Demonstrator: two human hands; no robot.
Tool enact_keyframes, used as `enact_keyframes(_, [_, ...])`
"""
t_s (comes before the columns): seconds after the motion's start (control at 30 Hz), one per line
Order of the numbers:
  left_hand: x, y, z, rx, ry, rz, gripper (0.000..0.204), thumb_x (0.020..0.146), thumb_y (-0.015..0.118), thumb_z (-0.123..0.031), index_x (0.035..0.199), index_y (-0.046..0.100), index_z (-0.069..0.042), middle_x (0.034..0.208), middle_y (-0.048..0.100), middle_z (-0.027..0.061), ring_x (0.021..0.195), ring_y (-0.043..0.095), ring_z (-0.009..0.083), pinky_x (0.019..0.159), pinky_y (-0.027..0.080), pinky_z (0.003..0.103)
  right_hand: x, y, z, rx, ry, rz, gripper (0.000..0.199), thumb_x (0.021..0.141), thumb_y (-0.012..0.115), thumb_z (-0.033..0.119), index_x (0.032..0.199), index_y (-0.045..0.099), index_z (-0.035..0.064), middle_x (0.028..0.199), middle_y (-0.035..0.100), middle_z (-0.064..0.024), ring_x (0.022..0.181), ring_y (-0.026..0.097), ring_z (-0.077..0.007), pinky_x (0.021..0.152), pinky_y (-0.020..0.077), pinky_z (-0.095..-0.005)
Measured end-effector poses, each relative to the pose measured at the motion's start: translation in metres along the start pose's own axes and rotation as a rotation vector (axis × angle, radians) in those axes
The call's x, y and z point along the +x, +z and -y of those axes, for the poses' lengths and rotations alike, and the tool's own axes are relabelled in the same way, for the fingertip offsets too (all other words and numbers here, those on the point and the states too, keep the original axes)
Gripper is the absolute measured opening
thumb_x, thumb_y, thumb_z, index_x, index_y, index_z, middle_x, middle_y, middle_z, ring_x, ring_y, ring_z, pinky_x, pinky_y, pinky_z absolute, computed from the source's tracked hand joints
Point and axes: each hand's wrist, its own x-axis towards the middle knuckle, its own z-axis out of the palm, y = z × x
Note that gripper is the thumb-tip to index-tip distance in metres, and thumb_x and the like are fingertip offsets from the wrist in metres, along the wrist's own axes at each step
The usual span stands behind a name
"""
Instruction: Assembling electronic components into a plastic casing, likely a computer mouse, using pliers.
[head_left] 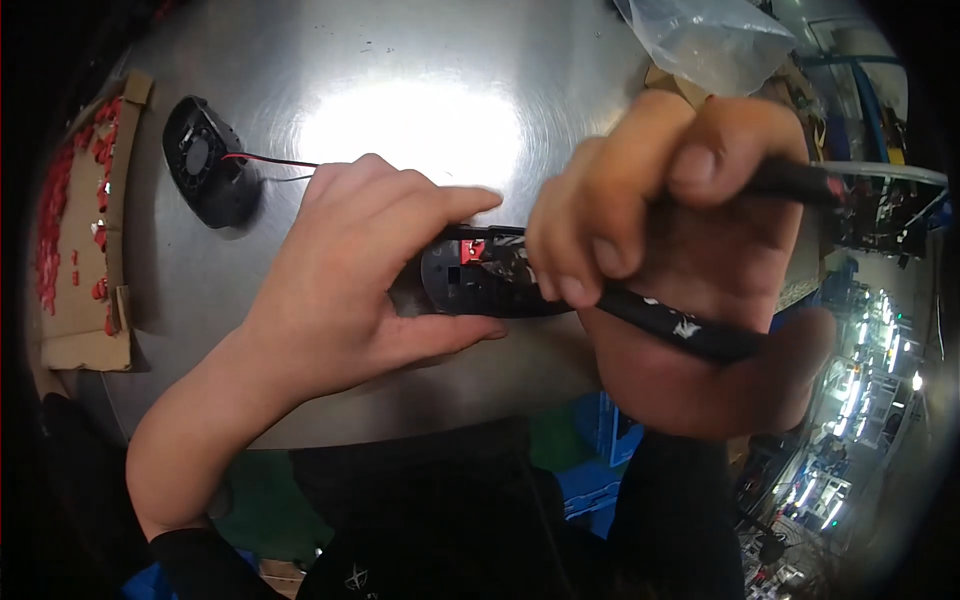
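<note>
My left hand (345, 260) holds a black plastic housing (445, 295) on the metal table, fingers along its far side and thumb along its near side. A small red part (472, 250) sits inside the housing. My right hand (680, 250) is closed around a pair of pliers with black handles (690, 330), one handle chipped with white. The dark jaws reach the red part; whether they grip it I cannot tell. To the left lies another black housing piece (207, 162) with a round part in it. Red and black wires (280, 160) run from it behind my left hand.
At the left edge stands a cardboard tray (122, 330) with many small red parts (60, 220). A clear plastic bag (710, 40) lies at the far right. Blue crates (595, 485) are below the table's near edge. Lit shop equipment (850, 400) shows beyond the right side.
</note>
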Motion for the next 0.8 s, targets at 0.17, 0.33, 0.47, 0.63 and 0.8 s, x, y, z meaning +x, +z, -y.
enact_keyframes(0.17, [0.0,0.0,-0.002,-0.001,-0.009,0.015,0.039,0.068,0.091,-0.028,0.098,0.07,-0.014,0.111,0.067,0.0018,0.106,0.06,0.0273,0.097,0.04,0.039,-0.006,-0.008,0.0,0.037,-0.003,0.002,0.054,0.093,0.069,0.055,0.118,0.054,0.0089,0.089,0.056,-0.0083,0.069,0.057,-0.017,0.062,0.048,-0.0326])
enact_keyframes(0.33, [-0.002,0.002,-0.004,0.023,-0.017,-0.009,0.03,0.071,0.089,-0.022,0.092,0.069,-0.014,0.107,0.068,0.0022,0.106,0.061,0.0277,0.093,0.043,0.038,-0.007,0.005,0.001,0.06,0.008,0.043,0.051,0.092,0.072,0.049,0.116,0.057,0.0057,0.089,0.059,-0.0093,0.07,0.059,-0.0162,0.063,0.0493,-0.0309])
enact_keyframes(0.47, [-0.006,0.003,0.001,-0.082,-0.119,0.064,0.028,0.076,0.088,-0.02,0.098,0.072,-0.013,0.11,0.071,0.0023,0.113,0.062,0.026,0.09,0.048,0.037,-0.015,0.019,0.001,0.104,0.025,0.091,0.049,0.091,0.074,0.044,0.114,0.059,0.0032,0.088,0.062,-0.0101,0.071,0.061,-0.0157,0.063,0.0503,-0.0296])
enact_keyframes(0.63, [0.003,0.005,-0.008,-0.048,0.028,-0.127,0.049,0.068,0.092,-0.03,0.109,0.071,-0.011,0.094,0.063,0.0035,0.092,0.058,0.0282,0.086,0.043,0.041,0.006,0.033,-0.015,0.093,0.044,0.132,0.046,0.09,0.077,0.038,0.112,0.062,0.0,0.087,0.066,-0.0111,0.072,0.063,-0.0149,0.063,0.0516,-0.028])
enact_keyframes(0.8, [0.004,0.008,0.007,-0.211,0.191,-0.167,0.04,0.066,0.092,-0.017,0.101,0.074,-0.01,0.096,0.074,0.0092,0.09,0.071,0.0323,0.082,0.056,0.04,0.006,0.048,-0.016,0.155,0.06,0.201,0.043,0.089,0.08,0.032,0.11,0.065,-0.0032,0.086,0.069,-0.012,0.073,0.066,-0.0142,0.063,0.0529,-0.0263])
